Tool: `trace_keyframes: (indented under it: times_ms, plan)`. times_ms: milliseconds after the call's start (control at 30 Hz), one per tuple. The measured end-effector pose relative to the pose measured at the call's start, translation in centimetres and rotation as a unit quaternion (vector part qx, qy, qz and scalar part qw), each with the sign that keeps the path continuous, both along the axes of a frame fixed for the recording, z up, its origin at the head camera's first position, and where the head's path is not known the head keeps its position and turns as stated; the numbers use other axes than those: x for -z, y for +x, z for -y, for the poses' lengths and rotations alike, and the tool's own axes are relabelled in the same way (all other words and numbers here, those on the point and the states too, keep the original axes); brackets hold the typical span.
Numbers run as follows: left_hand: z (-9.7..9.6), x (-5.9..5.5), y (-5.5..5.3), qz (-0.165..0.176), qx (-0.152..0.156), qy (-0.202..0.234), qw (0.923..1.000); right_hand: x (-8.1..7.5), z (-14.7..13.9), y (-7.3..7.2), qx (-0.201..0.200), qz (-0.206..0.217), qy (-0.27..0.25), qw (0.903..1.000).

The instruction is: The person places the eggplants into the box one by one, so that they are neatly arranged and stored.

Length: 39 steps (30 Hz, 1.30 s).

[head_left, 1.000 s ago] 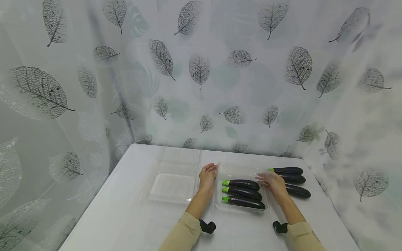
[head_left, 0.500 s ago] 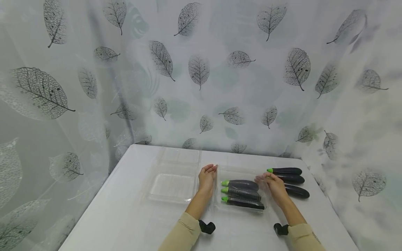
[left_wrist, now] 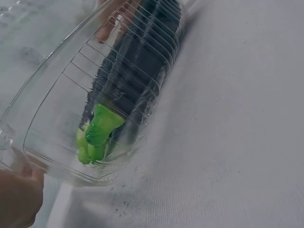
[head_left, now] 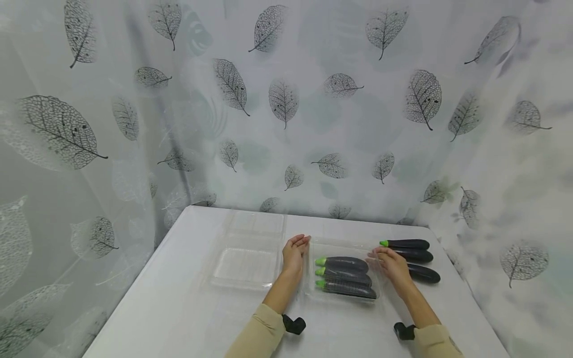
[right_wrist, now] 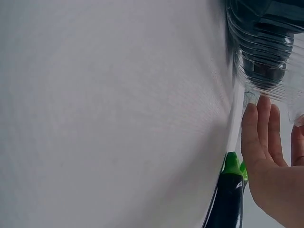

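Observation:
Three dark eggplants (head_left: 344, 275) with green stems lie side by side in a clear plastic clamshell box (head_left: 331, 297), its ribbed cover over them. In the head view my left hand (head_left: 294, 254) rests against the box's far left side, fingers reaching along the edge. In the left wrist view only part of the left hand (left_wrist: 19, 197) shows beside the clear rim. My right hand (head_left: 393, 266) is at the box's right side. From the right wrist view, several fingers of the right hand (right_wrist: 270, 166) are straight, and one fingertip touches a clear corner.
Another clear plastic box (head_left: 245, 266) lies open on the white table (head_left: 170, 298), to the left of the filled one. Several loose eggplants (head_left: 416, 255) lie on the right, beyond my right hand. A leaf-print curtain (head_left: 286, 139) hangs behind the table.
The clear cover has come down over the three eggplants, which now show through its ribs. My right hand has shifted slightly at the right edge; my left hand has hardly moved.

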<state>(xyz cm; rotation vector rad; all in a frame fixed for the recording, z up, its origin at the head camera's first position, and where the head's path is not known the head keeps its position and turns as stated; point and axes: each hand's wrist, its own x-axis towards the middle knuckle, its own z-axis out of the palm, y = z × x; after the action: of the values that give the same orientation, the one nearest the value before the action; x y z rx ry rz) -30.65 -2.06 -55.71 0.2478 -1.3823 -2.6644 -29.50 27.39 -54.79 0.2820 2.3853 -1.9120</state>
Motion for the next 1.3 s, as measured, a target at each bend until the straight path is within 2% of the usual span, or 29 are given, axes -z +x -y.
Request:
trace_keyframes:
  times_ms: [67, 167, 300, 500, 633, 1100, 1233, 1300]
  plan:
    - [0.1, 0.1, 0.3, -0.016, -0.007, -0.022, 0.9996, -0.1, 0.1, 0.2, 0.007, 0.004, 0.027, 0.9996]
    - [0.1, -0.2, 0.9, -0.045, -0.027, -0.096, 0.9940, -0.1, 0.1, 0.7, 0.009, 0.001, 0.058, 0.9983]
    - [0.0, -0.9, 1.7, -0.048, -0.030, -0.198, 0.9786, -0.2, 0.1, 1.3, 0.013, -0.010, 0.078, 0.9968]
    - [0.2, -1.4, 3.1, -0.043, -0.010, -0.294, 0.9547, -0.3, 0.0, 2.2, 0.013, -0.015, 0.072, 0.9972]
    - [0.6, -1.0, 4.2, -0.033, -0.001, -0.315, 0.9486, -0.6, 0.0, 2.9, 0.015, -0.004, 0.071, 0.9974]
    - [1.3, -0.5, 7.0, -0.017, 0.027, -0.334, 0.9421, -1.0, -0.1, 5.4, -0.004, 0.027, 0.077, 0.9967]
    - [1.4, -0.4, 7.5, -0.024, 0.021, -0.334, 0.9420, -1.2, -0.1, 5.9, -0.003, 0.030, 0.068, 0.9972]
    - [1.4, -0.2, 7.6, -0.026, 0.013, -0.342, 0.9391, -1.1, -0.1, 6.3, -0.006, 0.028, 0.063, 0.9976]
